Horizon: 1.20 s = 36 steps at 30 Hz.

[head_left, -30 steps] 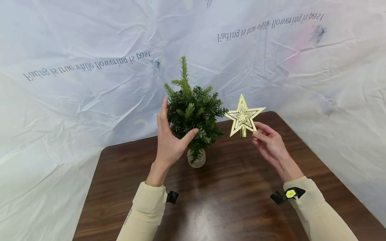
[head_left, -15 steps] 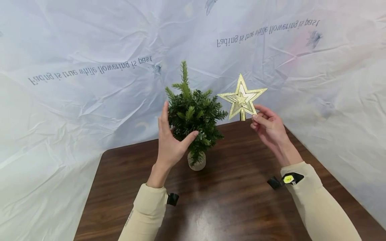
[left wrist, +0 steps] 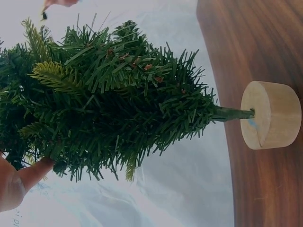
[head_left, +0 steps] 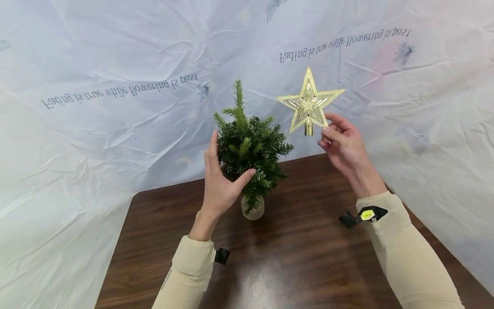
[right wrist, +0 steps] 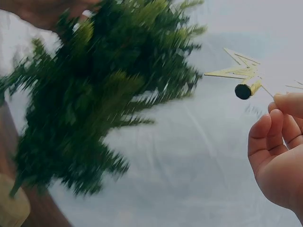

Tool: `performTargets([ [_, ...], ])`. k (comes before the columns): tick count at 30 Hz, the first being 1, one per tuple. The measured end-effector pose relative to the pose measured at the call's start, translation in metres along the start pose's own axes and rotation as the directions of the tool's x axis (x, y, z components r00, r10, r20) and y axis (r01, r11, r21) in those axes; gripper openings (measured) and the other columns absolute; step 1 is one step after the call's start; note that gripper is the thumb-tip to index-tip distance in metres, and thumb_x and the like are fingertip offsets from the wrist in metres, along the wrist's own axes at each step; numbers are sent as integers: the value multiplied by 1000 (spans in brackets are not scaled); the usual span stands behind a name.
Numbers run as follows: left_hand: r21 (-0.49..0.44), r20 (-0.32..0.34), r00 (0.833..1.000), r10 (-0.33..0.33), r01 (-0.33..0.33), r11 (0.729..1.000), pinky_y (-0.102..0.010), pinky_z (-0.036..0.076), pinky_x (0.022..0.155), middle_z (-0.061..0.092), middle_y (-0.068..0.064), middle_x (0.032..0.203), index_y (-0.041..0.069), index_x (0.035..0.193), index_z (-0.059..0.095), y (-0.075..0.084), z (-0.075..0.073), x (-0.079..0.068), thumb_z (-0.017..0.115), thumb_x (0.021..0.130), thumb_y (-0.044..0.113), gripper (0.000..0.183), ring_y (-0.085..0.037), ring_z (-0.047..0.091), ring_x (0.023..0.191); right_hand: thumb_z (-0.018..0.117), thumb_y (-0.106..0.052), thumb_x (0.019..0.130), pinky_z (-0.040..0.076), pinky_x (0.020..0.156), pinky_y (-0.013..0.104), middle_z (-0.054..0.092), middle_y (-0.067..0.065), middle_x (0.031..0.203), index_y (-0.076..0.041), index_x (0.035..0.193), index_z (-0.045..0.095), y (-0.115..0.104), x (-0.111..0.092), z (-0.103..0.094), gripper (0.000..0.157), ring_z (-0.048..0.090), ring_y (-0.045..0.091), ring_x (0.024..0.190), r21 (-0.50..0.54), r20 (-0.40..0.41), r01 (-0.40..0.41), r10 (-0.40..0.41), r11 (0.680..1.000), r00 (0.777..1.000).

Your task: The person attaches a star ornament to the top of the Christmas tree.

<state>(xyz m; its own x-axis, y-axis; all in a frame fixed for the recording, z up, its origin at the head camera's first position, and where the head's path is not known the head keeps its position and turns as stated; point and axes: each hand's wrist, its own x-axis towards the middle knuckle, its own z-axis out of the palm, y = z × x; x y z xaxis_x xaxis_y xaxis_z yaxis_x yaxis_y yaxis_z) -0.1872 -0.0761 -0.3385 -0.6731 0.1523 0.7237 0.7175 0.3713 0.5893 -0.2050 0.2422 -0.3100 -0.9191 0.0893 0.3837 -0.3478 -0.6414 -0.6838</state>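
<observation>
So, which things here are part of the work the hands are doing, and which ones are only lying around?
Part of the work:
- small green tree on its wooden base, steadied by the left hand
- gold star, pinched by the right hand, up beside the treetop

Only around:
- brown table
- white sheet with printed words

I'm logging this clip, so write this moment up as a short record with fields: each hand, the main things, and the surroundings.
left hand: fingers straight, thumb out, cupping the tree's foliage
right hand: pinches the star by one lower point
star: gold, glittery, upright in the air, short tube at its base; right of the tree's tip and apart from it
tree: small, green, upright on a round wooden base
table: dark wood
backdrop: crumpled white sheet with printed text
sleeves: beige, both arms
</observation>
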Motion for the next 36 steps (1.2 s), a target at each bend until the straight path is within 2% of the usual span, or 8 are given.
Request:
performTargets([
  [5,0,1,1000,-4,4,1000,-69,29,120,16,-4,177,17,171,10,0,0,0,67,91,74,114,-29,27,158,62,14,98,45,62,25,59,5,74,-6,115,76,-10,20,28,30,52,16,64,5,24,22,-23,1000,999],
  [13,-6,-7,1000,0,0,1000,-66,33,118,19,-8,176,24,172,9,-2,0,-2,68,91,72,111,-30,31,155,58,13,101,48,65,25,58,4,75,-11,114,77,-18,46,73,33,53,15,66,-16,91,33,-32,999,995],
  [22,-9,-1,1000,12,-12,1000,-63,33,120,27,-17,170,18,172,11,0,0,-1,68,92,71,111,-31,34,152,54,13,103,51,67,25,56,3,76,-14,113,77,-18,60,106,38,54,15,67,-12,141,31,-29,999,990],
  [29,-9,5,1000,-12,12,1000,-63,34,120,28,-16,169,24,172,10,1,-1,-2,66,91,74,111,-30,33,154,56,14,102,53,65,28,56,6,77,-8,114,76,-12,64,130,32,53,16,67,63,151,-9,0,998,989],
  [32,-9,3,1000,-4,4,1000,-63,34,120,30,-17,168,21,172,10,0,-1,-1,67,91,73,112,-31,33,154,56,12,102,53,66,27,56,4,77,-13,113,77,-10,67,139,34,53,15,67,18,140,5,-8,1000,990],
  [36,-5,-1,1000,4,-4,1000,-63,33,121,29,-16,168,16,172,11,0,-1,-1,67,91,73,113,-31,33,154,56,13,102,53,64,28,55,4,76,-12,112,78,-7,70,150,34,52,15,65,19,138,-7,4,1000,990],
])
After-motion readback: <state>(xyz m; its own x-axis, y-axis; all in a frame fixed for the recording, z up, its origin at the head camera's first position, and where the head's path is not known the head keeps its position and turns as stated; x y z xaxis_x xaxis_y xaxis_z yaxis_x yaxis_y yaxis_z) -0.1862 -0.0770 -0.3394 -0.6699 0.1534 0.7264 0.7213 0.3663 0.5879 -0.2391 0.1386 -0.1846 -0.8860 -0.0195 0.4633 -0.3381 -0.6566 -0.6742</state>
